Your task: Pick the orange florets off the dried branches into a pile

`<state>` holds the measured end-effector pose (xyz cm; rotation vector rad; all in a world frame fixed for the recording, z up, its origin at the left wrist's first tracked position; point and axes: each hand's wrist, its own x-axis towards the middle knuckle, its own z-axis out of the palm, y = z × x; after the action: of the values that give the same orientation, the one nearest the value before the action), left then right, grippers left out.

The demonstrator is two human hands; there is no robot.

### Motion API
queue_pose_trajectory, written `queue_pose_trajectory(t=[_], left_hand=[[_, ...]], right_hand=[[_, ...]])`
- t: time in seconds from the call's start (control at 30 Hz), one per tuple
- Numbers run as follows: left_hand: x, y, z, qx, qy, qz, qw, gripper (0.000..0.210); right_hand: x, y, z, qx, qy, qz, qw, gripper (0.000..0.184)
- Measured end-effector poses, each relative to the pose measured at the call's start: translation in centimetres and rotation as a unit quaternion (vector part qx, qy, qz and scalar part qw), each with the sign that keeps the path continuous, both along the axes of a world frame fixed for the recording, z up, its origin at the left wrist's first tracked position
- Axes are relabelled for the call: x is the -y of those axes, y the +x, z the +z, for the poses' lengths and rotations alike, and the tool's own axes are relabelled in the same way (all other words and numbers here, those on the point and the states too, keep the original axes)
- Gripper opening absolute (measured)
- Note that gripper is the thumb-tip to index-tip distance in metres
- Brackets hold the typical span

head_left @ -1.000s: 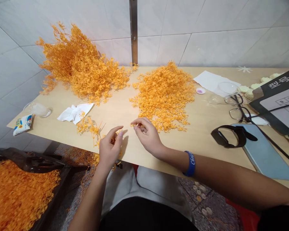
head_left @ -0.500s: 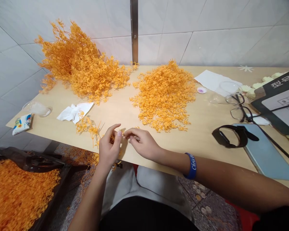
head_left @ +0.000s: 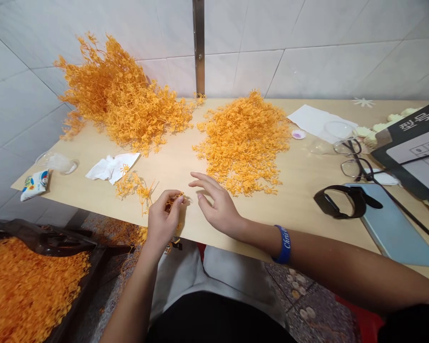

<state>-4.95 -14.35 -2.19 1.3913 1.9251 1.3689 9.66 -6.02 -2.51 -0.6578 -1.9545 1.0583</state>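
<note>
My left hand (head_left: 163,216) is closed at the front edge of the table, pinching an orange plastic flower sprig (head_left: 170,205) that is mostly hidden behind the fingers. Just to its right, my right hand (head_left: 218,206) hovers with thumb and fingers apart and nothing in it. Beyond the right hand spreads a flat heap of small orange plastic flower pieces (head_left: 246,140). A tall bushy pile of orange branched stems (head_left: 119,97) stands at the back left. Beside my left hand lie a few loose orange sprigs (head_left: 134,187).
Left on the table (head_left: 186,162) are a crumpled tissue (head_left: 110,167), a small packet (head_left: 35,185) and a clear plastic cup (head_left: 59,162). To the right are eyeglasses (head_left: 355,166), a black smart band (head_left: 331,202), a blue phone (head_left: 403,228) and a dark box (head_left: 414,152). Orange pieces fill a container (head_left: 86,286) below left.
My right hand has drawn away to the right from my left hand and its fingers have spread. My left hand's fingertips have closed together on the sprig.
</note>
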Motion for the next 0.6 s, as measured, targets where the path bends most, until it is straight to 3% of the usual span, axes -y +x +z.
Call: queue_pose_trajectory(t=[0.3, 0.6], left_hand=[[-0.01, -0.16, 0.12, -0.058, 0.016, -0.055, 0.997, 0.014], [0.0, -0.34, 0.28, -0.103, 0.035, -0.07, 0.992, 0.019]], right_hand=[[0.09, -0.3, -0.18, 0.034, -0.14, 0.086, 0.986, 0.012], [-0.14, -0.34, -0.32, 0.025, -0.154, 0.09, 0.984, 0.014]])
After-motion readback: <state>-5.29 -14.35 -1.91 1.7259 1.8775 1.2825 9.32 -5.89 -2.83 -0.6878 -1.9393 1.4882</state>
